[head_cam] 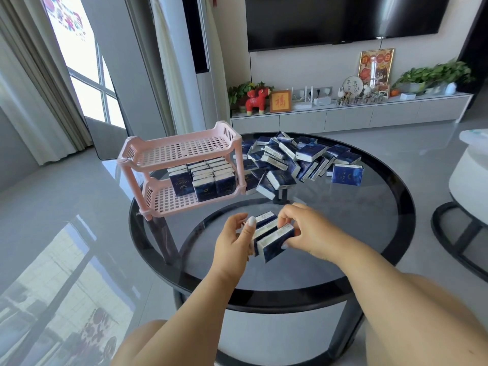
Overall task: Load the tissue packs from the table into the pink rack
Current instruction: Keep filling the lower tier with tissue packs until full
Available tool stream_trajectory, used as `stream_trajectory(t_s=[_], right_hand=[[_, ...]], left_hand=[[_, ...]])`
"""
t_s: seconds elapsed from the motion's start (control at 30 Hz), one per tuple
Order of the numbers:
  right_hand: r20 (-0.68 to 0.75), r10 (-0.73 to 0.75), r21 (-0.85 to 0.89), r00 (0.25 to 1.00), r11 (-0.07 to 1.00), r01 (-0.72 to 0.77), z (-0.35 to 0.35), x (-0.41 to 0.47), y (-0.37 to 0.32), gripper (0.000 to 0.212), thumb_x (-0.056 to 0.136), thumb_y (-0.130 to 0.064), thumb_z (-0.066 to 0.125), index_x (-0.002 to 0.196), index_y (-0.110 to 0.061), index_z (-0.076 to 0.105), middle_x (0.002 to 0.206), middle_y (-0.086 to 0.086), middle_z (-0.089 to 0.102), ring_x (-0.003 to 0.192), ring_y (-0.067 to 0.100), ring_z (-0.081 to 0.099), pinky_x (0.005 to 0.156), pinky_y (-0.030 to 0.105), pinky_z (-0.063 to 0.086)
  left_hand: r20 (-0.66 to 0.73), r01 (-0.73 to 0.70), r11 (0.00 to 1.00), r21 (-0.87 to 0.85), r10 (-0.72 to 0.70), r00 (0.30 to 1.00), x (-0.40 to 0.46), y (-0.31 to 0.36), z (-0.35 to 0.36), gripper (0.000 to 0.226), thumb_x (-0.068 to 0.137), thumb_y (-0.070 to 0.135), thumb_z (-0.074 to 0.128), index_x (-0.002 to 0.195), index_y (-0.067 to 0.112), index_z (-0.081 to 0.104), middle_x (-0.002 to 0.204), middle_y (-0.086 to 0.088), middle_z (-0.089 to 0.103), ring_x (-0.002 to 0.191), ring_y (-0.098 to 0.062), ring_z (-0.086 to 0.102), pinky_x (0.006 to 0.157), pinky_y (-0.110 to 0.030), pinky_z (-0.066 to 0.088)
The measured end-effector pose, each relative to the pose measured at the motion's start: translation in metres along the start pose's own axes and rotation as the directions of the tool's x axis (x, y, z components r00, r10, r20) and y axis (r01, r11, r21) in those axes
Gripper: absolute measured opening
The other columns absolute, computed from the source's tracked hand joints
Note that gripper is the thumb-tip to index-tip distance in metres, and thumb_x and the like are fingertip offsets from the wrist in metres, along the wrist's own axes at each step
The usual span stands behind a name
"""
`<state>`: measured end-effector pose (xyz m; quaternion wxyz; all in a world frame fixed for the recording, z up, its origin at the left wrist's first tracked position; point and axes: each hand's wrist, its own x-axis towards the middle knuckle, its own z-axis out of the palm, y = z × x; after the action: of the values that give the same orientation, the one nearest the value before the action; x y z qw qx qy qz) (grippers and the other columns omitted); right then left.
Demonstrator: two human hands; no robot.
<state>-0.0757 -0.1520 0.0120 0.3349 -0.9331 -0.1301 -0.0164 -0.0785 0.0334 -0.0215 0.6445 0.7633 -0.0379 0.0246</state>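
Note:
A small stack of dark blue tissue packs [272, 237] is held above the glass between both hands. My left hand [233, 240] grips the stack's left side, thumb on top. My right hand [303, 229] pinches its right side. A two-tier pink rack [182, 151] stands at the table's left. Its lower shelf holds several upright tissue packs [203, 178]; its top shelf is bare. A loose pile of several more tissue packs [293, 159] lies at the far side of the table, right of the rack.
The round table [343, 215] has a dark glass top and a black rim. A white round table [472, 170] stands at the right. A TV cabinet with ornaments and plants runs along the far wall. Grey glossy floor lies to the left.

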Motion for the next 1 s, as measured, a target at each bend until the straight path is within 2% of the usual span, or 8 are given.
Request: stream_trajectory(t_s=[0.07, 0.2, 0.37, 0.47, 0.63, 0.8, 0.9, 1.0], right_hand=[[-0.029, 0.003, 0.022, 1.000, 1.000, -0.002, 0.004, 0.001, 0.000, 0.035, 0.068, -0.013, 0.078, 0.083, -0.031, 0.051, 0.095, -0.010, 0.049, 0.066, 0.007, 0.052, 0.067, 0.034, 0.052], [-0.072, 0.026, 0.047, 0.997, 0.999, -0.023, 0.010, 0.001, 0.000, 0.036, 0.069, -0.015, 0.078, 0.082, -0.032, 0.049, 0.093, -0.009, 0.050, 0.066, 0.007, 0.052, 0.063, 0.028, 0.050], [-0.091, 0.081, 0.127, 0.993, 0.990, -0.069, 0.015, 0.000, 0.010, 0.041, 0.068, -0.018, 0.080, 0.089, -0.031, 0.047, 0.092, -0.004, 0.056, 0.067, 0.009, 0.055, 0.062, 0.027, 0.048], [-0.110, 0.186, 0.277, 0.976, 0.949, -0.149, 0.016, -0.004, 0.012, 0.043, 0.072, -0.037, 0.079, 0.103, -0.028, 0.049, 0.098, -0.002, 0.055, 0.077, 0.009, 0.056, 0.069, 0.026, 0.048], [0.022, 0.379, 0.787, 0.925, 0.565, -0.250, 0.027, -0.003, 0.002, 0.078, 0.069, -0.071, 0.040, 0.121, -0.015, 0.052, 0.108, 0.005, 0.064, 0.101, 0.018, 0.062, 0.092, 0.036, 0.048], [0.094, 0.187, 0.961, 0.978, 0.240, -0.138, 0.043, 0.001, -0.021, 0.078, 0.081, -0.066, 0.027, 0.127, -0.010, 0.056, 0.120, 0.014, 0.065, 0.114, 0.027, 0.060, 0.102, 0.043, 0.043], [0.030, 0.190, 0.955, 0.981, 0.284, -0.084, 0.047, 0.004, -0.025, 0.076, 0.082, -0.066, 0.027, 0.127, -0.012, 0.056, 0.121, 0.013, 0.065, 0.115, 0.027, 0.060, 0.104, 0.047, 0.041], [0.029, 0.196, 0.914, 0.980, 0.391, -0.105, 0.054, 0.002, -0.025, 0.078, 0.077, -0.078, 0.034, 0.128, -0.023, 0.057, 0.126, 0.003, 0.063, 0.120, 0.018, 0.056, 0.109, 0.045, 0.035]], left_hand=[[0.018, -0.027, 0.999, 0.038, 0.026, 0.999, 0.000, -0.001, 0.001, 0.072, 0.074, 0.067, 0.060, 0.131, 0.023, 0.048, 0.114, 0.003, 0.059, 0.069, -0.010, 0.057, 0.061, -0.022, 0.048], [0.077, -0.037, 0.990, 0.136, 0.027, 0.997, 0.002, -0.007, 0.005, 0.102, 0.048, 0.064, 0.078, 0.135, 0.029, 0.039, 0.128, 0.006, 0.053, 0.105, -0.014, 0.063, 0.088, -0.036, 0.055], [0.070, -0.065, 0.939, 0.338, 0.044, 0.997, 0.006, -0.015, 0.009, 0.078, 0.051, 0.055, 0.077, 0.118, 0.033, 0.046, 0.117, 0.010, 0.060, 0.104, -0.006, 0.062, 0.090, -0.035, 0.054], [0.039, -0.052, 0.962, 0.268, 0.043, 0.998, 0.004, -0.011, 0.007, 0.058, 0.055, 0.048, 0.077, 0.105, 0.036, 0.051, 0.106, 0.007, 0.065, 0.090, -0.007, 0.066, 0.081, -0.038, 0.057], [-0.005, -0.024, 0.999, 0.041, 0.024, 1.000, 0.001, 0.000, 0.001, 0.044, 0.075, 0.019, 0.081, 0.107, 0.025, 0.050, 0.101, 0.004, 0.067, 0.085, -0.008, 0.065, 0.071, -0.029, 0.056], [0.122, -0.001, 1.000, -0.018, 0.003, 0.993, -0.004, 0.007, 0.001, 0.050, 0.077, 0.015, 0.080, 0.113, 0.025, 0.046, 0.111, 0.001, 0.062, 0.094, -0.018, 0.065, 0.075, -0.029, 0.058], [0.129, -0.085, 0.970, 0.230, 0.056, 0.990, -0.003, 0.013, -0.008, 0.059, 0.072, 0.025, 0.083, 0.119, 0.030, 0.046, 0.113, 0.016, 0.057, 0.102, 0.005, 0.053, 0.082, -0.009, 0.044], [0.109, -0.102, 0.861, 0.498, 0.054, 0.993, 0.002, 0.018, -0.016, 0.077, 0.068, 0.041, 0.082, 0.133, 0.029, 0.041, 0.119, 0.016, 0.052, 0.118, -0.007, 0.036, 0.095, -0.023, 0.037]])
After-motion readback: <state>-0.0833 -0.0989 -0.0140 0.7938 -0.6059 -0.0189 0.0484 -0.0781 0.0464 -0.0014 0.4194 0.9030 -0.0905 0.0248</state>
